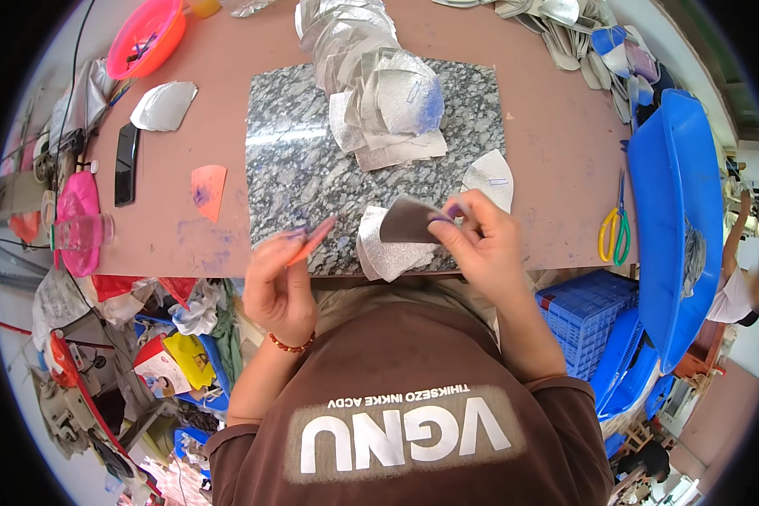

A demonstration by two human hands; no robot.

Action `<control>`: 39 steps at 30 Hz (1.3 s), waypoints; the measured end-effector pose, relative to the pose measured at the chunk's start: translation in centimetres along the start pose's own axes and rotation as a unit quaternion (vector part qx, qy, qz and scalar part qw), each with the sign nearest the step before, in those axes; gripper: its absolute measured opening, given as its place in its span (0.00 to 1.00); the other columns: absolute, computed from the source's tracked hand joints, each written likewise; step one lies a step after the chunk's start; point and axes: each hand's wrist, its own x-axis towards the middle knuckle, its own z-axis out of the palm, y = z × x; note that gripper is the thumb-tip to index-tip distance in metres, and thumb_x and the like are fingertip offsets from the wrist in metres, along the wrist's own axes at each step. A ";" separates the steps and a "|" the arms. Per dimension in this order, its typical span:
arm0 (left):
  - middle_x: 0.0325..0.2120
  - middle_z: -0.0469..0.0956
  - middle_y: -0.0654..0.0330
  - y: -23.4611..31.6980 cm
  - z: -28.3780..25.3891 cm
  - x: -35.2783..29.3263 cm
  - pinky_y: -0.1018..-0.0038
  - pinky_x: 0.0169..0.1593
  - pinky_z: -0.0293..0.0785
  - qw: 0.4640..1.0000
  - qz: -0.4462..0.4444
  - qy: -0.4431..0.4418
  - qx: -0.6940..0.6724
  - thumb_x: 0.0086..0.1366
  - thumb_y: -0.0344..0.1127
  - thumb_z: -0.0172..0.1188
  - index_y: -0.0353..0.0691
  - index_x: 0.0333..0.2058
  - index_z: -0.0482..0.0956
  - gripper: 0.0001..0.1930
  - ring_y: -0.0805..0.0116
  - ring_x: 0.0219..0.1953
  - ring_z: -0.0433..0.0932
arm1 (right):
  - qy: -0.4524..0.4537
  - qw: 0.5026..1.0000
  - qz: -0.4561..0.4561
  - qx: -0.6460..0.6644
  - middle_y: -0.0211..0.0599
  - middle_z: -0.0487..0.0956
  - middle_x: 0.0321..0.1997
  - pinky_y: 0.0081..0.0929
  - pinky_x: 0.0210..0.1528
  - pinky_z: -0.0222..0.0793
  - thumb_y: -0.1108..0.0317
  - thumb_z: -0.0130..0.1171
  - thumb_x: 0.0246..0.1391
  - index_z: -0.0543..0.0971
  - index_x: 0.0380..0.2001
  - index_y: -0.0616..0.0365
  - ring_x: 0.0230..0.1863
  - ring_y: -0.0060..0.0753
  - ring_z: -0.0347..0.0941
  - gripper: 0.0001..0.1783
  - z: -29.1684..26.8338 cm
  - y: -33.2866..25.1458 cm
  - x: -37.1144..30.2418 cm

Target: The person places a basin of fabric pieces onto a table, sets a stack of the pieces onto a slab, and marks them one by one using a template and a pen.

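My left hand (280, 282) pinches a small orange piece (315, 239) that looks like a template, tilted above the front of a speckled granite slab (287, 152). Between the thumb and fingers of my right hand (491, 244) is a dark grey, flat cut piece (408, 222). Beneath it, several silver cut pieces (386, 255) lie fanned at the slab's front edge. Another silver piece (489, 175) with a small purple mark rests just beyond my right hand. A long overlapping pile of silver pieces (384, 101), one smudged purple, runs over the slab's far side.
Left on the table are a second orange piece (211, 190), a black phone (126, 164), silver pieces (164, 106) and a pink-orange bowl (135, 61). At the right are scissors (620, 223), a blue tub (679, 211) and heaped cut pieces (557, 38). A blue crate (586, 312) stands below the edge.
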 end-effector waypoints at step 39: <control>0.38 0.77 0.56 0.9 4.3 -0.6 0.63 0.44 0.77 0.945 0.174 -0.214 0.177 0.48 0.27 0.70 0.37 0.42 0.83 0.19 0.57 0.40 0.76 | 0.018 0.982 -0.183 -0.031 0.38 0.76 0.26 0.30 0.25 0.68 0.68 0.63 0.55 0.79 0.30 0.58 0.24 0.42 0.74 0.06 1.7 0.4 0.5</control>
